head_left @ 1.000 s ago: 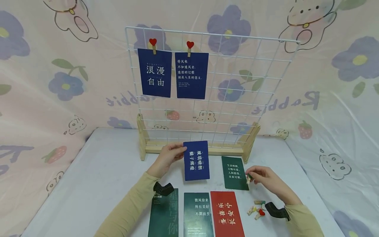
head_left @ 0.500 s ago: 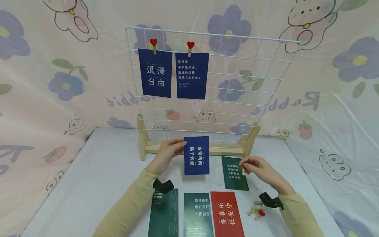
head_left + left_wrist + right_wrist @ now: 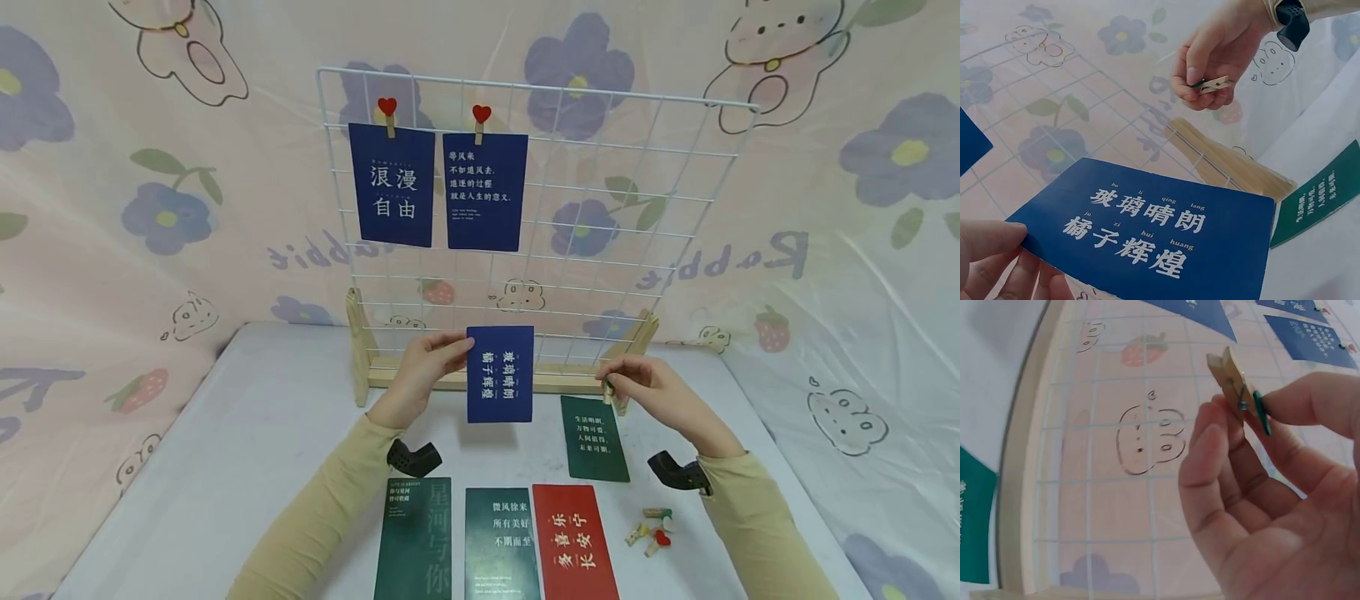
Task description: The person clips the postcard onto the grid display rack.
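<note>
My left hand point(image 3: 431, 362) pinches a blue card point(image 3: 500, 375) by its left edge, raised in front of the rack's wooden base. In the left wrist view white characters cover the card's face point(image 3: 1147, 231). Off to the right, my right hand point(image 3: 648, 387) holds a small wooden clothespin point(image 3: 607, 390) between thumb and fingers. The right wrist view shows this clothespin point(image 3: 1235, 387) with a green piece on its side, its wooden tips pointing away from the palm. Two blue cards, the left one point(image 3: 393, 185) and the right one point(image 3: 486, 193), hang from the white wire grid point(image 3: 592, 183) by red-heart clothespins.
Flat on the white table point(image 3: 247, 417) are a small green card point(image 3: 596, 439), two larger green cards, one at left point(image 3: 412, 542) and one at centre point(image 3: 501, 567), and a red card point(image 3: 573, 546). Several clothespins point(image 3: 651, 533) lie to their right. The grid stands in a wooden base point(image 3: 555, 381).
The blue card has risen in my left hand toward the grid. My right hand, with the clothespin, has moved up and left from beside the small green card.
</note>
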Demonstrator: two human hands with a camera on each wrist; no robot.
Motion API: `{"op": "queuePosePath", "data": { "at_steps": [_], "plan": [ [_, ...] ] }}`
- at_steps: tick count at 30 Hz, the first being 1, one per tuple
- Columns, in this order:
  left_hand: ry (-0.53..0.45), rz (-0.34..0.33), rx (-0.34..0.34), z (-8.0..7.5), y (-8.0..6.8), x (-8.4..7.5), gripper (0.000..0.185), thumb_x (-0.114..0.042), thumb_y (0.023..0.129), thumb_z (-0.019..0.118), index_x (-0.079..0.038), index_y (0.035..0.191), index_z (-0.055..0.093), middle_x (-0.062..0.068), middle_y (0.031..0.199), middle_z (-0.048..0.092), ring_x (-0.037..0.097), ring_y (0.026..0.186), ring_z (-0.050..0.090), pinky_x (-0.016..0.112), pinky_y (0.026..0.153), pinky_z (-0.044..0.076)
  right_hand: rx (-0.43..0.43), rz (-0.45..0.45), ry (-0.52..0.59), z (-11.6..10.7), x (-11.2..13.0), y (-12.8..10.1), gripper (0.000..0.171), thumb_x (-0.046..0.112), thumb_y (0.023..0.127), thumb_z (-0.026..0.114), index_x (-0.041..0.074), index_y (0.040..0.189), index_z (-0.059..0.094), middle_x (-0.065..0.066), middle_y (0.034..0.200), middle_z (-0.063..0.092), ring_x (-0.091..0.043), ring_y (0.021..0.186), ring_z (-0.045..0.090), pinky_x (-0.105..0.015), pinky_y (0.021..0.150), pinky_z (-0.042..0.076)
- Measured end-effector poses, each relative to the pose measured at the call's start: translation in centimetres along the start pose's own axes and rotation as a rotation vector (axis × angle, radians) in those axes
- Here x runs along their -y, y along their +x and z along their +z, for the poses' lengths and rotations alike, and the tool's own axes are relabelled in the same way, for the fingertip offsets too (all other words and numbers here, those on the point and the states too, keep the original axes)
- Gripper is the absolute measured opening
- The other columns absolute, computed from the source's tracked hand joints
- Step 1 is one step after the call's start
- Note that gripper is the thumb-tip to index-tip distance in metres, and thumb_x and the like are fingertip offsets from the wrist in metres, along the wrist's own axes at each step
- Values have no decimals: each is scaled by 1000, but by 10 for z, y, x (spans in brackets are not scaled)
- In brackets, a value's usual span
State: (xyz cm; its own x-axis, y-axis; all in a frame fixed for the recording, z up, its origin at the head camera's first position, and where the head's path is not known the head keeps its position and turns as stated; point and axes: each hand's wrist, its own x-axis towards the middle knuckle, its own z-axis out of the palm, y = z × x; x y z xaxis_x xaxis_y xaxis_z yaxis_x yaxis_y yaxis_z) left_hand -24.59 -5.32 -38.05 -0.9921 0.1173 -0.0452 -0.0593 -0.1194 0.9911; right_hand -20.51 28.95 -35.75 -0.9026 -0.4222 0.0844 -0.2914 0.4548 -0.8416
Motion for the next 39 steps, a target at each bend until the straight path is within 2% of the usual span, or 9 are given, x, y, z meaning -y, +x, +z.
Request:
{"op": "queuePosePath", "data": {
  "at_steps": [7, 12, 17, 23, 28, 34, 39],
  "plan": [
    [-6, 24, 8, 3, 2, -9, 28, -16, 91, 68, -3, 115, 65, 10, 104, 66, 19, 91, 62, 33, 89, 51, -17, -17, -24, -1, 14, 10, 21, 18, 100, 53, 4, 114, 61, -13, 104, 61, -28, 90, 59, -31, 79, 53],
    [7, 69, 24, 4, 5, -14, 28, -18, 91, 68, -5, 115, 65, 9, 107, 65, 20, 95, 61, 35, 91, 50, -46, -16, -28, -1, 21, 18, 26, 18, 98, 57, 3, 118, 60, -14, 110, 62, -23, 93, 60, -25, 80, 52],
    [39, 107, 31, 8, 6, -20, 27, -21, 91, 68, -7, 114, 66, 8, 108, 65, 22, 99, 60, 34, 92, 50, -75, -26, -21, -3, 27, 26, 31, 18, 96, 60, 2, 123, 61, -13, 119, 62, -22, 101, 62, -22, 87, 50],
    [36, 132, 45, 17, 8, -31, 28, -20, 91, 68, -5, 115, 66, 8, 109, 65, 22, 98, 59, 36, 92, 50, -102, -31, -47, -6, 36, 32, 29, 18, 97, 59, 2, 120, 63, -13, 119, 63, -22, 100, 61, -21, 86, 50],
    [39, 181, 49, 24, 13, -39, 27, -18, 90, 69, -5, 113, 67, 8, 107, 66, 21, 97, 61, 33, 88, 51, -116, -83, -41, -8, 45, 38, 27, 14, 97, 58, 0, 119, 63, -14, 117, 64, -17, 100, 61, -19, 87, 49],
    [37, 247, 50, 31, 15, -52, 25, -16, 90, 69, -3, 111, 68, 8, 104, 67, 21, 94, 62, 34, 86, 52, -154, -151, -18, -9, 58, 42, 26, 10, 96, 58, -1, 119, 63, -15, 115, 65, -22, 102, 62, -19, 89, 49],
    [39, 282, 61, 35, 15, -63, 27, -17, 90, 69, -1, 112, 68, 9, 105, 67, 22, 93, 62, 33, 86, 53, -199, -182, -4, -10, 69, 44, 29, 11, 96, 59, 0, 122, 61, -13, 116, 64, -16, 103, 61, -19, 89, 48]
  ]
}}
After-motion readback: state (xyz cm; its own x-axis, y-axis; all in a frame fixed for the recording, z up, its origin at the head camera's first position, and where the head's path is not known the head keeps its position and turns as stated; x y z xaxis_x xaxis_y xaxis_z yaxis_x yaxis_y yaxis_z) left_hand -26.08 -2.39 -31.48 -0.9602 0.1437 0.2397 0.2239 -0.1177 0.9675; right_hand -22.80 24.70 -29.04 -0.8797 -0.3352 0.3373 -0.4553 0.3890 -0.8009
